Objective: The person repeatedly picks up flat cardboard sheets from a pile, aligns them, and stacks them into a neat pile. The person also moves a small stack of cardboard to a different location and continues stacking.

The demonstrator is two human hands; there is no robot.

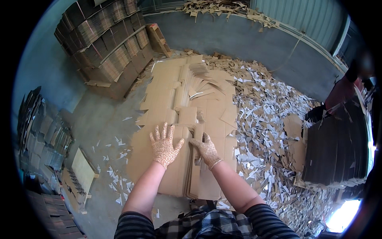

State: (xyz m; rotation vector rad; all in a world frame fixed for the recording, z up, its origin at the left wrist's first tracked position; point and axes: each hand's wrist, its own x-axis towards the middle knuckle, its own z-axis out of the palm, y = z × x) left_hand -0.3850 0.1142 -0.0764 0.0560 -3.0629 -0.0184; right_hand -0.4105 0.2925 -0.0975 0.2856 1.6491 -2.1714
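Note:
A large stack of flat die-cut cardboard blanks [151,101] lies in front of me, with slots and stepped edges down its middle. My left hand [164,149], in a patterned orange-and-white glove, rests flat on the near left panel with its fingers spread. Just to its right, my right hand [207,150], in a similar glove, is curled at the slotted edge of the near blanks. Its thumb points left onto that edge, and the other fingers are partly hidden against the cardboard. Farther away, several sheet edges [203,85] fan out unevenly.
White and brown cardboard scraps [262,131] cover the floor to the right. Bundled cardboard stacks [105,47] stand at the far left, beside a wooden pallet [158,40]. A tall dark stack [336,143] stands at right, near another person [346,89]. A board [82,171] lies at left.

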